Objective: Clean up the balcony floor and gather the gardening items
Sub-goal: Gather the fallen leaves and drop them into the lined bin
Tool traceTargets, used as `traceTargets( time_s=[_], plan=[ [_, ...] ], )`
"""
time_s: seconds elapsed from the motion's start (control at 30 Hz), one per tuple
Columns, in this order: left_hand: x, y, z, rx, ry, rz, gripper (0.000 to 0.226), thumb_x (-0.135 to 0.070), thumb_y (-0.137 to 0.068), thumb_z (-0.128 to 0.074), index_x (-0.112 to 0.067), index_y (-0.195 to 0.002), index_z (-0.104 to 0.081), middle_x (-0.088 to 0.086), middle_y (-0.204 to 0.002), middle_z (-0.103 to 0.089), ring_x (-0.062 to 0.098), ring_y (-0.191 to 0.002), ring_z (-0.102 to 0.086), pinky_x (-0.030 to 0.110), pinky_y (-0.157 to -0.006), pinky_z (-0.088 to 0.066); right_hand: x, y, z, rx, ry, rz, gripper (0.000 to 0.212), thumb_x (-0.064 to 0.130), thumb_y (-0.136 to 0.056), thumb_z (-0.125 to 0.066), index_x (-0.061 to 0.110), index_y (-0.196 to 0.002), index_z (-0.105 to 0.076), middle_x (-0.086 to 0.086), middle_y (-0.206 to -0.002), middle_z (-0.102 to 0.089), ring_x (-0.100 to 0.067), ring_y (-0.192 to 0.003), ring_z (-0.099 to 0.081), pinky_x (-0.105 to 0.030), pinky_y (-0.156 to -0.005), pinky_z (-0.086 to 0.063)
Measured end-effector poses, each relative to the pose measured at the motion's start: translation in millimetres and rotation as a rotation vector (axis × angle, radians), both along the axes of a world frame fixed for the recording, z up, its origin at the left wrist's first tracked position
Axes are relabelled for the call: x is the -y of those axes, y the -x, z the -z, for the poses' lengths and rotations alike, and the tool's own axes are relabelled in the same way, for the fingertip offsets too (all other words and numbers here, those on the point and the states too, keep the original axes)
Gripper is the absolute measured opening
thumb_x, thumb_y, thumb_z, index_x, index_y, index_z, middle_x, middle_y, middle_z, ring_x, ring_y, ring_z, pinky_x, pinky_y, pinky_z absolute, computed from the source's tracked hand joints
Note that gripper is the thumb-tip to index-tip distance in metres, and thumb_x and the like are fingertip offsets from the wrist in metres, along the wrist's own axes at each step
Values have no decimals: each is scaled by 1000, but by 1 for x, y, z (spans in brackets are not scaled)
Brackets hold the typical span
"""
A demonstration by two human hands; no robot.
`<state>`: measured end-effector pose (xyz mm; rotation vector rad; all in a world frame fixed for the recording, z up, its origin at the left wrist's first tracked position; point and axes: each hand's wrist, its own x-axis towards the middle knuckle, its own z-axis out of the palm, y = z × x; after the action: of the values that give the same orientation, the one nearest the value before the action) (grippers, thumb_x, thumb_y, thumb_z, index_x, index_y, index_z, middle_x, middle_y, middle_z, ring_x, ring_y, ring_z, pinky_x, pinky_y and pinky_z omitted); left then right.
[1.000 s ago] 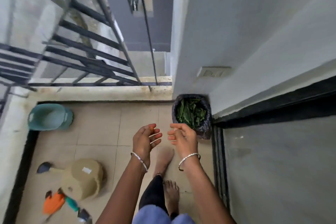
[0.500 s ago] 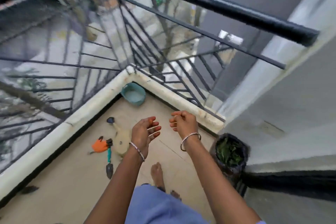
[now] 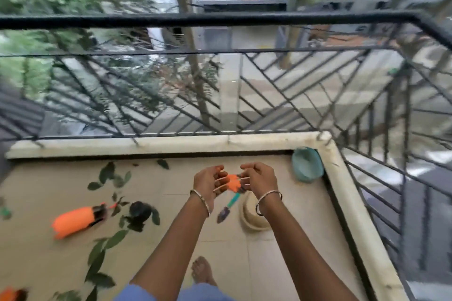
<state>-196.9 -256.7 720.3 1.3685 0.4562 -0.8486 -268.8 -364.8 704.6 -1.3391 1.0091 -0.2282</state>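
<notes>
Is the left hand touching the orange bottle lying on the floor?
Apart. The head view shows bare floor between the orange bottle and the left hand, which is held up in front of the person.

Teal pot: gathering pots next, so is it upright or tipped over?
Tipped over. The teal pot lies on its side in the corner, mouth facing sideways.

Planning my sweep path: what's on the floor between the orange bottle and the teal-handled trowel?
Head view: a dark round object and loose green leaves lie between the orange bottle and the trowel.
</notes>
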Motion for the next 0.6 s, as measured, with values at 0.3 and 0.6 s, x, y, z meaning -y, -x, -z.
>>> traceTargets(
  time_s=[0.3,0.6],
  plan=[
    [-135,-143,15,-2,-49,-355,11,-14,-94,-59,-8,-92,-68,6,-72,-66,19,-64,-63,29,-57,-52,-114,-175,8,-24,0,-368,24,-1,-90,-46,2,-98,-69,-15,-78,-68,-22,-63,-61,-24,-53,-46],
    [-227,-196,44,-110,-7,-649,13,-15,-95,-57,-12,-84,-62,5,-75,-62,17,-65,-61,27,-56,-48,-183,-270,29,-99,58,-616,27,-2,-92,-44,4,-94,-70,-15,-79,-69,-20,-62,-64,-29,-58,-50]
  ],
)
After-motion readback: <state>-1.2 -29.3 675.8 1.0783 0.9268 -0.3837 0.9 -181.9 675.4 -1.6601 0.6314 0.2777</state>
